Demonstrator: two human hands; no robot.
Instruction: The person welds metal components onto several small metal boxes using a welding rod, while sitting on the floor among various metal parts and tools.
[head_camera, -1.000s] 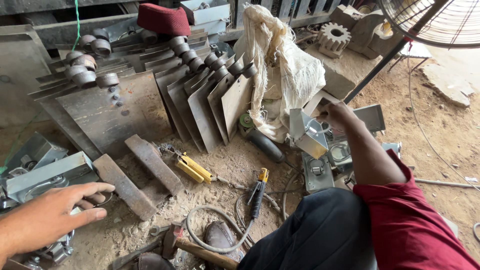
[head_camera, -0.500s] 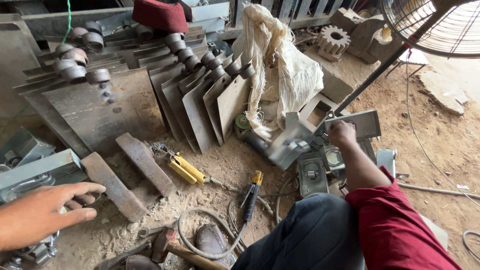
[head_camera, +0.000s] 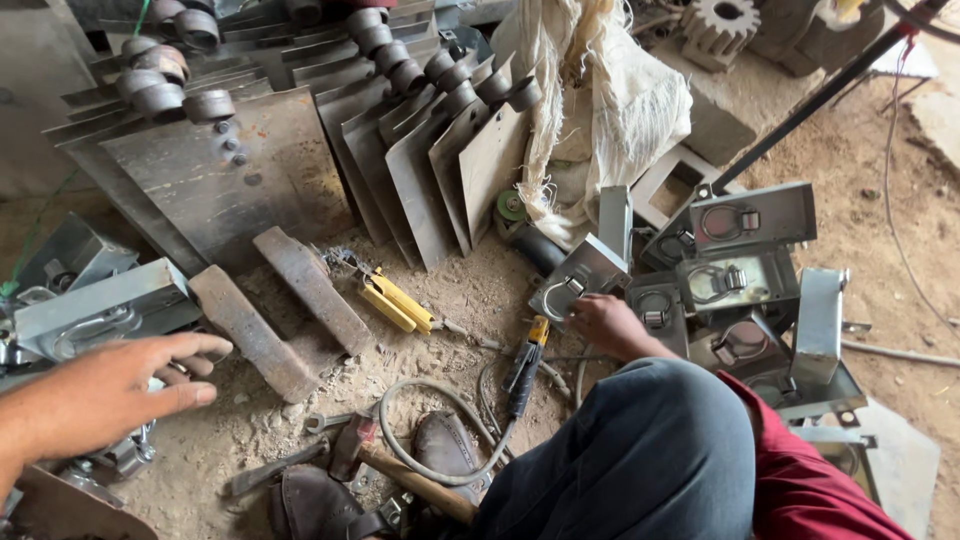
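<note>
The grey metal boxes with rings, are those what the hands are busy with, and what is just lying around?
In hand:
right hand holding a grey sheet-metal box with a ring handle
left hand reaching over another grey metal box

Lying about:
yellow-handled pliers
wooden-handled hammer
rusty flat iron bars
white cloth sack

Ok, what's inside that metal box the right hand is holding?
A metal ring handle on a small bracket shows inside the metal box, near the right hand. The fingers cover the box's lower edge, so that part is hidden.
</note>
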